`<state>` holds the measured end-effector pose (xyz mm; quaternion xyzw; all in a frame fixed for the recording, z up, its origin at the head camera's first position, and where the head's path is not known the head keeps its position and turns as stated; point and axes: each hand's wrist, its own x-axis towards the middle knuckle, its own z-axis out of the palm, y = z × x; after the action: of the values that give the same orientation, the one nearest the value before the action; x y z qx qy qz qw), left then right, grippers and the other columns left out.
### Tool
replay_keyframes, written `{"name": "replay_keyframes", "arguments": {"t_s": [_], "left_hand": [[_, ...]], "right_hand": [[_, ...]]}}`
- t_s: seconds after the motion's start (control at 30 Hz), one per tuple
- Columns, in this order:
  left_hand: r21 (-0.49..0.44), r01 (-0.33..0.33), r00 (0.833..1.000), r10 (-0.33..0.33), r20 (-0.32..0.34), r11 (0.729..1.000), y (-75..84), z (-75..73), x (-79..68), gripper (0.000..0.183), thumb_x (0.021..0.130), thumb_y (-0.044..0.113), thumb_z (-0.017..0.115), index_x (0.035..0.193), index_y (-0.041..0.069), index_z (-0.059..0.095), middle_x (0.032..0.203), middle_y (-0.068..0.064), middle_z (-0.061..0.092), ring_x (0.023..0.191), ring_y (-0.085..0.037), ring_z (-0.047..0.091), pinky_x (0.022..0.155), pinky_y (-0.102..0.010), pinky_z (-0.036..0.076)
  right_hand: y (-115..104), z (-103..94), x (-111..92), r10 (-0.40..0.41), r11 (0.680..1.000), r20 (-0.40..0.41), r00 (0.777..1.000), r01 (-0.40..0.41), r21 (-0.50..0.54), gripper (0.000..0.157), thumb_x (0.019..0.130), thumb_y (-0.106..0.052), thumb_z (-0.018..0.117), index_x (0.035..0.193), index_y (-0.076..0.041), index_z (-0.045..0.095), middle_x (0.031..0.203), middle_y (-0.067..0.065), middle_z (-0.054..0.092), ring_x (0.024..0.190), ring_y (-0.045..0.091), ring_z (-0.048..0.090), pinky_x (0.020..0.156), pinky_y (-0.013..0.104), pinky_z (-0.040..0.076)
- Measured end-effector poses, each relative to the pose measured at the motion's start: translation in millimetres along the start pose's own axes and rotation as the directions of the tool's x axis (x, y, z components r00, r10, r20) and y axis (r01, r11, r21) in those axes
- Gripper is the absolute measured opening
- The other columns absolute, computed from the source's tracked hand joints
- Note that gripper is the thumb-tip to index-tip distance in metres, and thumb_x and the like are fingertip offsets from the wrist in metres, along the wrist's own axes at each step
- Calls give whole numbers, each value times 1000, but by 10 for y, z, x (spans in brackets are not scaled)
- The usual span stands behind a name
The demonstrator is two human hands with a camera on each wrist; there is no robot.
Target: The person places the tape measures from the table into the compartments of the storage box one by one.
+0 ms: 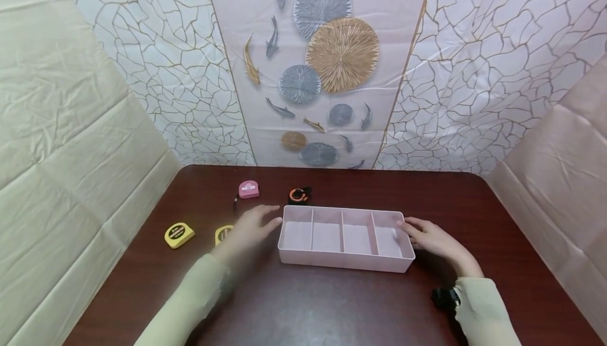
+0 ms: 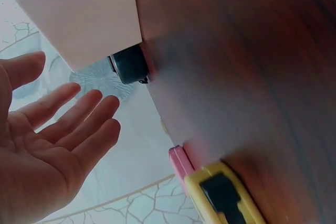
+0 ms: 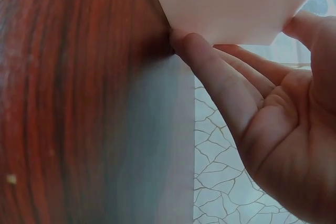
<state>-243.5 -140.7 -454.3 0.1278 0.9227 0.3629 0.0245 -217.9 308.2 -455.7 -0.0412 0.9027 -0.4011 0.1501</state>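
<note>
Left wrist shows left hand (image 2: 55,142) relaxed; right wrist instead shows right hand (image 3: 286,108) gripping tray (image 3: 231,9).

brown table (image 1: 322,304) | fish-print backdrop (image 1: 327,67) behind it | creased left cloth (image 1: 61,151) | creased right cloth (image 1: 564,167)

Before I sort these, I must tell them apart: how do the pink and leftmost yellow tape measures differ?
The pink tape measure has a pale label and dark strap; the yellow one has a black label and no visible strap. The yellow lies nearer the viewer than the pink. Both rest on the table.
</note>
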Motion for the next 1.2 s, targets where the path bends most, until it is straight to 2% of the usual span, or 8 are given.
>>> {"name": "replay_keyframes", "arguments": {"t_s": [0.3,0.5,0.7,0.83,0.87,1.03,1.1,1.2], "left_hand": [[20,11,1000,-11,-12,1000,-162,-162,-55,58,98,46,62,147,16,53,146,-4,55,138,-27,46,114,-51,34],[12,-21,999,22,-45,1000,-255,-300,-118,57,98,39,65,145,11,54,144,-8,56,137,-30,47,113,-51,35],[23,-2,998,4,-62,1000,-347,-432,-170,58,98,41,65,145,10,53,145,-11,55,136,-32,47,113,-54,35],[71,-30,995,37,-93,997,-406,-506,-185,55,98,32,66,144,3,53,142,-18,56,132,-38,50,110,-57,36],[77,-33,994,41,-100,996,-421,-525,-192,55,98,30,67,143,3,54,140,-19,57,125,-39,56,108,-57,38],[110,-42,990,57,-133,993,-506,-634,-227,53,98,29,67,141,-1,55,137,-23,58,121,-41,58,105,-57,41],[121,-56,986,74,-148,991,-534,-684,-237,52,99,28,66,140,-3,55,138,-24,58,128,-42,52,106,-58,40],[129,-75,979,97,-177,989,-571,-759,-246,51,99,27,66,139,-3,56,137,-24,58,129,-42,51,107,-57,38]], "right_hand": [[-11,8,-6,-13,1000,-2,1000,14,11,71,107,-38,48,144,21,31,140,41,44,110,43,65,85,46,58],[-22,21,-18,-15,999,5,1000,15,45,70,108,-32,47,145,23,27,140,43,42,112,45,63,83,46,58],[-23,17,-14,-2,999,20,1000,1,54,69,109,-31,45,145,23,25,142,43,39,115,48,61,84,47,58],[-14,18,-20,-5,998,26,1000,3,64,69,109,-31,45,146,23,24,143,43,39,116,48,60,85,48,57],[-12,21,-21,-4,998,26,1000,3,70,69,109,-31,45,146,23,24,143,43,39,116,48,60,86,48,57],[-22,35,-37,-19,996,31,999,16,88,69,109,-30,45,145,24,23,142,44,39,117,48,60,86,47,57],[-32,35,-46,-26,998,20,999,25,61,70,108,-31,46,145,23,24,142,43,40,117,47,59,87,48,56],[-46,31,-57,-49,998,-15,999,49,-29,70,107,-34,47,145,21,29,142,41,42,121,46,56,95,55,51]]}}
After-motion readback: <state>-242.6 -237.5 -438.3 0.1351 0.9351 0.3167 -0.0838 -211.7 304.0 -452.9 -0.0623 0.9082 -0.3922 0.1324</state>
